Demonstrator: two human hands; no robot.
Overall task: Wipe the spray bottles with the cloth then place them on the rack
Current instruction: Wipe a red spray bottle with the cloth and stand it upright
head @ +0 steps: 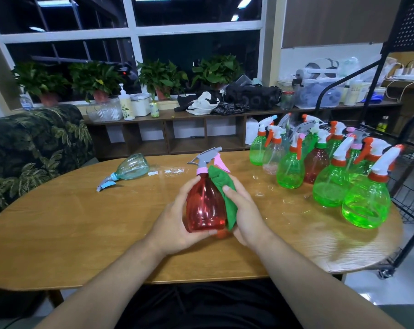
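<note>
Head view: left hand [175,222] grips the red bottle [204,205]; right hand [246,210] clamps the green cloth [221,184] to it.
Risk: loosen your grip (bottle looks slick) and it drops onto the table [70,233].

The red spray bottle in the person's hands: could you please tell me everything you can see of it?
The red translucent plastic spray bottle has a rounded, ribbed body, a pink collar, a grey spray head pointing left and a pink trigger. It is held nearly upright above the wooden table. The left hand holds its left side and base; the right hand presses a green cloth against its right side.
</note>
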